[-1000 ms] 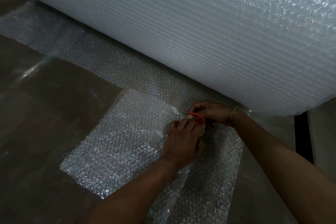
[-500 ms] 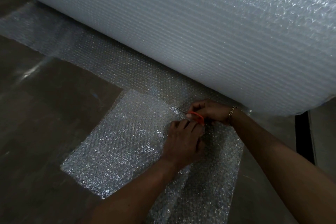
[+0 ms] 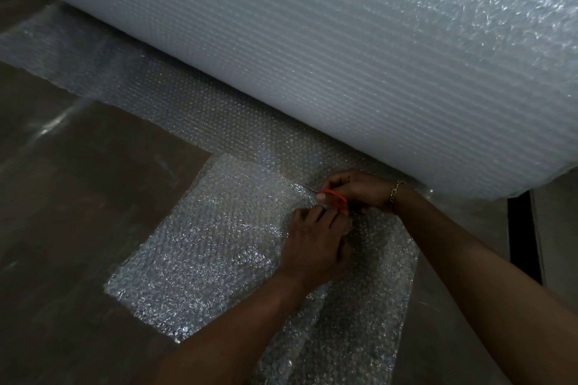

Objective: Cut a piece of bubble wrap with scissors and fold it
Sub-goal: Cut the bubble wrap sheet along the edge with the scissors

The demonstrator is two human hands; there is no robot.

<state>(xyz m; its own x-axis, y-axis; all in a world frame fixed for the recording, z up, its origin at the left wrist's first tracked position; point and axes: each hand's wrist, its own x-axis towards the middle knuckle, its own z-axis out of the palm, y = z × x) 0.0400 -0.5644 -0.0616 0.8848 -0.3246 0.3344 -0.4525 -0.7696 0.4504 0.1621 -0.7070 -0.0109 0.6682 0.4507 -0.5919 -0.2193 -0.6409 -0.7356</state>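
A piece of bubble wrap (image 3: 212, 247) lies flat on the brown floor, still joined to the sheet that runs out from under a huge roll (image 3: 344, 56). My right hand (image 3: 359, 191) grips orange-handled scissors (image 3: 336, 198); their thin blades point left along the piece's far edge. My left hand (image 3: 316, 244) lies just in front of the scissors, its fingers curled on the bubble wrap beside the cut. A gold bracelet circles my right wrist.
The big roll fills the upper half of the view and blocks the far side. The unrolled sheet (image 3: 131, 84) stretches left along the roll's foot. Bare brown floor (image 3: 78, 212) lies to the left. A dark gap (image 3: 522, 237) runs along the right.
Both hands have crept very slightly left along the cut line; otherwise the scene is the same.
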